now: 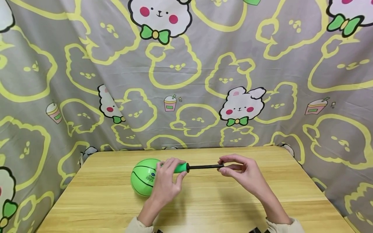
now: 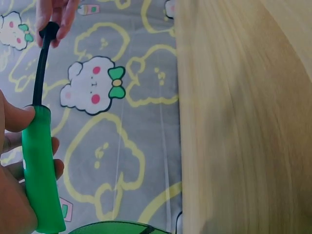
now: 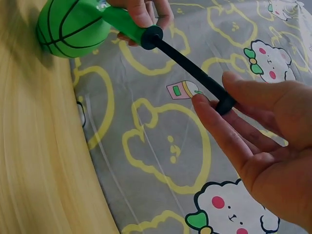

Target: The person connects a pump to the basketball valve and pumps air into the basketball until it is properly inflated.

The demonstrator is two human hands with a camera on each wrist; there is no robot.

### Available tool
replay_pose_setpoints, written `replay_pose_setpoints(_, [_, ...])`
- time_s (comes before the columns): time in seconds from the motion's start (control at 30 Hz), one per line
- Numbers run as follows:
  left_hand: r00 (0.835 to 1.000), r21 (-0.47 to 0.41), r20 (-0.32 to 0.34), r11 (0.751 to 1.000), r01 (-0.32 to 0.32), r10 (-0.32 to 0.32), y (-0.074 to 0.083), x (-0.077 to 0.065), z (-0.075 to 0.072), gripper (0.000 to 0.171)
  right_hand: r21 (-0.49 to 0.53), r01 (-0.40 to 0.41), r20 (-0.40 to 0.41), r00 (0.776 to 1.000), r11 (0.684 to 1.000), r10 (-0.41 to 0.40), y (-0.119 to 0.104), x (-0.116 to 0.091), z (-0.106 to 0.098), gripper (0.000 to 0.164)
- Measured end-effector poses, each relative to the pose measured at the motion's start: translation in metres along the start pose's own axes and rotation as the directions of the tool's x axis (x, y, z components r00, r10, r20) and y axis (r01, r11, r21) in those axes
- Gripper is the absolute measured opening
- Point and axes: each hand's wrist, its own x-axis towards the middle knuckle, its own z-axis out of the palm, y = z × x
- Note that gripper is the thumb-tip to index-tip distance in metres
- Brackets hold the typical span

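A hand pump with a green barrel (image 2: 38, 165) and a black rod (image 1: 204, 167) lies sideways between the two hands. My left hand (image 1: 167, 179) grips the barrel, thumb near its black collar. At the rod's far end, my right hand (image 1: 243, 170) pinches the small black handle (image 3: 224, 104) between thumb and fingers. The rod is drawn well out of the barrel. A green ball (image 1: 142, 178) with black basketball lines sits left of the left hand, at the barrel's other end. Its right side is hidden behind that hand in the head view.
The hands are over a light wood-grain table (image 1: 102, 200). Behind its far edge hangs a grey curtain (image 1: 186, 77) with yellow outlines and white cartoon animals, which also runs along both sides.
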Motion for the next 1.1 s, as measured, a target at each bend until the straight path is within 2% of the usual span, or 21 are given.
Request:
replay_pose_setpoints(0.23, [1.0,0.018,-0.021,1.0,-0.006,0.007,0.002,0.0,0.005,0.026,-0.072,-0.021,-0.082,0.997,0.997,0.015,0.004,0.001,0.008,0.028])
replay_pose_setpoints(0.57, [0.999,0.049,-0.025,0.999,-0.019,0.02,0.008,-0.003,0.01,0.029,-0.101,0.026,-0.136,0.99,0.995,-0.04,0.012,0.003,0.035,0.025])
replay_pose_setpoints(0.7, [1.0,0.051,-0.015,0.998,-0.021,0.022,0.01,-0.004,0.011,0.028,-0.073,0.055,-0.144,0.987,0.996,-0.065,0.014,0.003,0.045,0.025])
replay_pose_setpoints(1.1, [0.999,0.057,0.014,0.997,-0.051,0.05,0.015,-0.008,0.018,0.027,-0.017,0.036,-0.131,0.991,0.999,-0.038,0.022,0.002,0.065,0.025])
